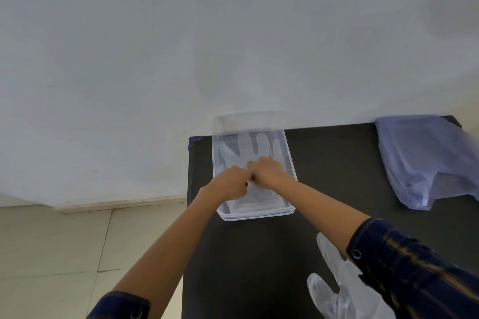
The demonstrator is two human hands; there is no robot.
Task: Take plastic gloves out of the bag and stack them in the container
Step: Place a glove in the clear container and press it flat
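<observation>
A clear plastic glove (241,147) lies flat inside the transparent container (291,163) at the dark surface's (337,163) far left. Both hands, left (231,182) and right (268,172), press together on it with fingers curled. Another glove (334,282) lies nearer; the bag (425,158) sits far right.

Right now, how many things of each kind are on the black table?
Container: 1
Bag: 1
Gloves: 2, one in the container, one on the table near the right sleeve
Total: 4
</observation>
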